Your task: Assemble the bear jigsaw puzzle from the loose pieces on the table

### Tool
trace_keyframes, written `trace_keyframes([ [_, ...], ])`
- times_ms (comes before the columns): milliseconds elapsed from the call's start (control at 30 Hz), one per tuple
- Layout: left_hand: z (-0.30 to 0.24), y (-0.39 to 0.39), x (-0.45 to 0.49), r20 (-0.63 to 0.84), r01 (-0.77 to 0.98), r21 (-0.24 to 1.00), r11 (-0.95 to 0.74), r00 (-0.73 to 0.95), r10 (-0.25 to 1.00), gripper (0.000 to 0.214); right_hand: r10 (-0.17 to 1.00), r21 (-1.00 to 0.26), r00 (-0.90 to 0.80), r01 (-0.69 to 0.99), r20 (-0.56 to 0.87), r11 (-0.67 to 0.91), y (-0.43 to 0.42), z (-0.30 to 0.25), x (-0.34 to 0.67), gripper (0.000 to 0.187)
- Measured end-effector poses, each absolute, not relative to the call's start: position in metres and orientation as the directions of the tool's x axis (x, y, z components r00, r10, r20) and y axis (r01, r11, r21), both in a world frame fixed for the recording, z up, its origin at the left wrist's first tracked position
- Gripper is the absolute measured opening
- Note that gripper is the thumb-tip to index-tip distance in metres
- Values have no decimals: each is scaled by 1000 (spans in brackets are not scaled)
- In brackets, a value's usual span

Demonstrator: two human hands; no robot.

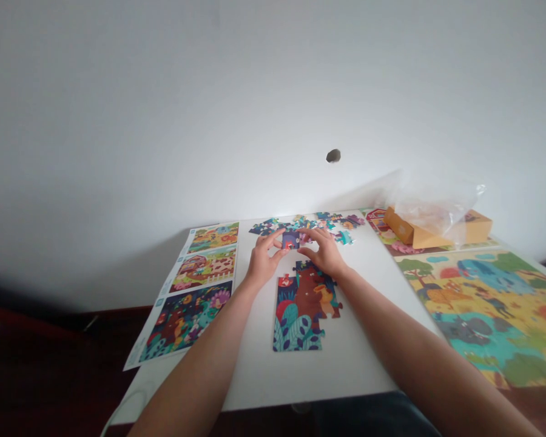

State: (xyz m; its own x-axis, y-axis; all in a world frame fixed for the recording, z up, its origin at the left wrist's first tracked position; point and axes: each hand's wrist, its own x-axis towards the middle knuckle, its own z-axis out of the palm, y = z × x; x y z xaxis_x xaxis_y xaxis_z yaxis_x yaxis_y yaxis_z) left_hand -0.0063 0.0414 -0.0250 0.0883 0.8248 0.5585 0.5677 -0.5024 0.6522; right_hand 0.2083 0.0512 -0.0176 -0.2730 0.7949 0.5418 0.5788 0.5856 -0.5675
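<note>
On the white table [255,364] lies a partly built jigsaw [303,306] showing a brown bear among leaves. Both my hands reach to its far edge. My left hand [261,261] pinches a dark blue puzzle piece [291,240] from the left, fingers closed on it. From the right, my right hand [325,252] touches the same piece with curved fingers. Beyond the hands, a heap of loose pieces [318,223] is spread along the table's back edge.
A picture sheet [193,291] with three coloured scenes lies at the left, overhanging the table edge. A finished large jigsaw [486,309] fills the right side. Behind it stand an orange cardboard box [414,233] and a clear plastic bag [437,203]. A white wall rises behind.
</note>
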Motion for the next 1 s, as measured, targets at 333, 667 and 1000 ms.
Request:
trace_keyframes([
  [333, -25, 42, -6, 531, 548, 685, -480, 75, 844, 51, 804, -578, -264, 581, 533, 574, 51, -16, 208, 44],
  [667, -27, 44, -6, 516, 485, 728, -484, 77, 853, 53, 752, -556, -261, 538, 605, 634, 56, -22, 209, 43],
  [1000, -28, 45, -6, 502, 468, 747, -473, 71, 862, 53, 745, -549, -260, 537, 615, 640, 56, -23, 209, 43],
])
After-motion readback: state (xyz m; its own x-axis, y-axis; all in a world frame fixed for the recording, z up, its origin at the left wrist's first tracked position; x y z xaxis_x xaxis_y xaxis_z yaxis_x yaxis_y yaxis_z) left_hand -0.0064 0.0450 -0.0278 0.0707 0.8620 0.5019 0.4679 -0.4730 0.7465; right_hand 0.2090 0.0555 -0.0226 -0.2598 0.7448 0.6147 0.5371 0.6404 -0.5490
